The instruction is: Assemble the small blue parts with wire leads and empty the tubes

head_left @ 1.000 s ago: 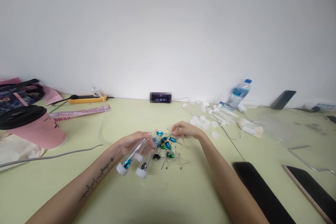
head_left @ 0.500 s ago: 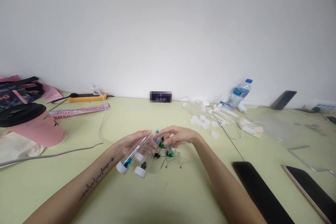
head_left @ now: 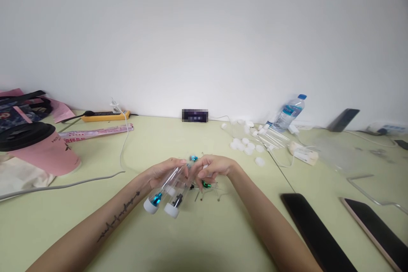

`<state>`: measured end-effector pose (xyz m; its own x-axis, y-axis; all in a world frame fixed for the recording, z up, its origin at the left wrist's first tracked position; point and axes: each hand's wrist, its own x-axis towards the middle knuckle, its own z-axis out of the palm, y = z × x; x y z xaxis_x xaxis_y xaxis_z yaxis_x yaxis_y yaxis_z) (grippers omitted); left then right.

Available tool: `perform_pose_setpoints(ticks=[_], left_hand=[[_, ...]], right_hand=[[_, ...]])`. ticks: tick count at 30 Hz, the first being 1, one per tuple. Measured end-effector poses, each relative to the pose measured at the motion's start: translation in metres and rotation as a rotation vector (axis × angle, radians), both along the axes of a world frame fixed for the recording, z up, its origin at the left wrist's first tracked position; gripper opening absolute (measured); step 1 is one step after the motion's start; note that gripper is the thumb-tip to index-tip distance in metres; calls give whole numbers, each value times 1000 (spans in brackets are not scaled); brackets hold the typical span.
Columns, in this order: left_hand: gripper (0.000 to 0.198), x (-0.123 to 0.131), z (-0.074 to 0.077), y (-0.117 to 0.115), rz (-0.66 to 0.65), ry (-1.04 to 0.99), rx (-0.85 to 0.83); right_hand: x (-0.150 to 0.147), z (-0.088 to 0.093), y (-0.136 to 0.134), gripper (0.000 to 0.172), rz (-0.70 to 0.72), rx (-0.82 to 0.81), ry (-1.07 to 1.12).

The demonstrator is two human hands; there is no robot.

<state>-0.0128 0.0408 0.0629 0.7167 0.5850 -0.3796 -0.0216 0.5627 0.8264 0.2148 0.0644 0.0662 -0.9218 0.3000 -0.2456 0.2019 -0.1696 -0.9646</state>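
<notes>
My left hand (head_left: pixel 164 171) is wrapped round several clear plastic tubes, which slant down toward me. One tube (head_left: pixel 168 182) has a white cap (head_left: pixel 151 206) at its lower end and a shiny blue metal piece (head_left: pixel 156 199) inside. Beside it, another white cap (head_left: pixel 171 210) closes a tube with a black piece (head_left: pixel 177 200) in it. My right hand (head_left: pixel 215 168) is at the upper ends of the tubes, fingers curled, with a small white cap in them; its fingertips are partly hidden. Under and behind it lie loose green (head_left: pixel 206 185) and blue (head_left: pixel 194 158) metal pieces with thin wire legs.
White caps (head_left: pixel 250 146) and clear tubes (head_left: pixel 276 138) lie at the back right near a water bottle (head_left: pixel 290 112). Two phones (head_left: pixel 314 225) rest at right front. A pink cup (head_left: pixel 47 153), cables and a yellow power strip (head_left: pixel 105 116) are at left.
My right hand has shifted slightly left and its fingers have curled closer to the tubes. The tubes in my left hand have turned a little, their capped ends moving slightly right.
</notes>
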Motion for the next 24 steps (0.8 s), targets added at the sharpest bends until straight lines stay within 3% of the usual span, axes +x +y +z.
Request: perform_pose_setpoints(ticks=[7,12,17,24], left_hand=[[36,2,5,-2,-41,-57,10],[36,1,2,-1,-74,-21,116],[34,3,1,-5,-153,-64,163],[37,2,6,-9,-58,-248,124]], right_hand=[[12,1,4,38,-144,3,16],[4,5,-1,52,84,-61,-95],[-8,7,-8,43,174,-79,-101],[-13,16,-14,30,-68,-27,37]])
